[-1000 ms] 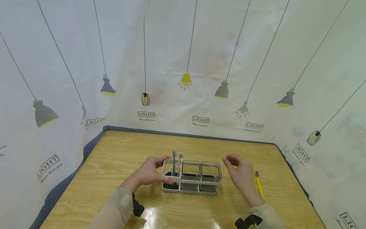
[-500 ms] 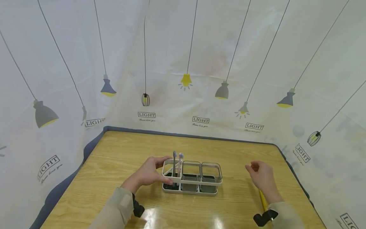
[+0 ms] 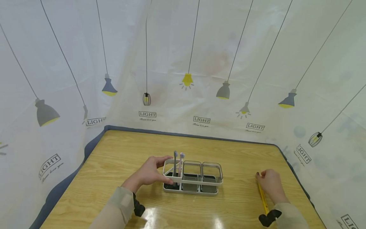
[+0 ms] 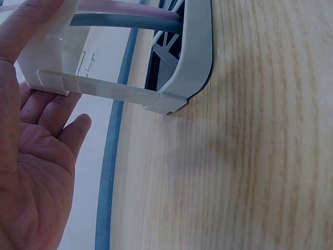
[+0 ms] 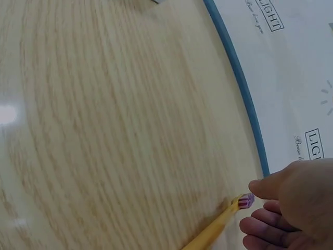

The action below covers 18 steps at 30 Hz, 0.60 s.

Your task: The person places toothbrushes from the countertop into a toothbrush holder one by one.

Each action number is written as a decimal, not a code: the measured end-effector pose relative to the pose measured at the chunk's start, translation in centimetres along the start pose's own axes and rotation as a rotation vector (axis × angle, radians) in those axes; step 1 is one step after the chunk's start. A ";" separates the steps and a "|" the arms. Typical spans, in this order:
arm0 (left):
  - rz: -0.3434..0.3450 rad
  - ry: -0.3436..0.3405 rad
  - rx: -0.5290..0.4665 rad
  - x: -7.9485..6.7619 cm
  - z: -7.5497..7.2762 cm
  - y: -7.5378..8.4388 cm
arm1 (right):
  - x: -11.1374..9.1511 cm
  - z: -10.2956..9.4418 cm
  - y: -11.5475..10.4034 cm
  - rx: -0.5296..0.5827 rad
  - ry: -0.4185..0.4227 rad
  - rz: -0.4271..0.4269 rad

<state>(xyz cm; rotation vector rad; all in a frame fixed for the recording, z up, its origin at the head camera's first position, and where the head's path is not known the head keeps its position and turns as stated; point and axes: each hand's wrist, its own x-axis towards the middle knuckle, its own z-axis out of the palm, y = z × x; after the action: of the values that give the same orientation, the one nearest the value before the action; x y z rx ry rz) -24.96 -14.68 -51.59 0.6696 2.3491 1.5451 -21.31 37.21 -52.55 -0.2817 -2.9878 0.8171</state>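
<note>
A white toothbrush holder stands on the table, its left end gripped by my left hand, thumb at the front and fingers behind. Upright in its left section are a dark grey toothbrush and a pink toothbrush. Two clear cups fill the other sections. To the right, a yellow toothbrush lies on the table. My right hand is right at its bristle end. In the right wrist view, the striped bristles show between the thumb and the loosely bent fingers.
The wooden table has a dark blue edge. A pale sheet printed with hanging lamps surrounds its back and sides. Wood surface lies between the holder and the yellow toothbrush.
My right hand has moved from beside the holder's right end out to the right and down to the yellow toothbrush's bristle end. The left hand keeps its grip on the holder.
</note>
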 end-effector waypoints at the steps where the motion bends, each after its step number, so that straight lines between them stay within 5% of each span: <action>1: 0.002 -0.001 -0.003 0.0 0.0 0.0 | 0.1 0.1 0.2 -0.007 -0.002 0.006; 18: -0.010 -0.003 -0.002 -0.1 -0.2 0.0 | 0.1 1.6 1.8 0.015 -0.077 -0.038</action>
<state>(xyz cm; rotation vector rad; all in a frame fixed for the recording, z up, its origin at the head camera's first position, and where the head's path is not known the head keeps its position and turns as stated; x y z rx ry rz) -24.96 -14.85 -51.54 0.6590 2.3451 1.5407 -21.25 37.90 -54.85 -0.1974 -3.0463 0.8655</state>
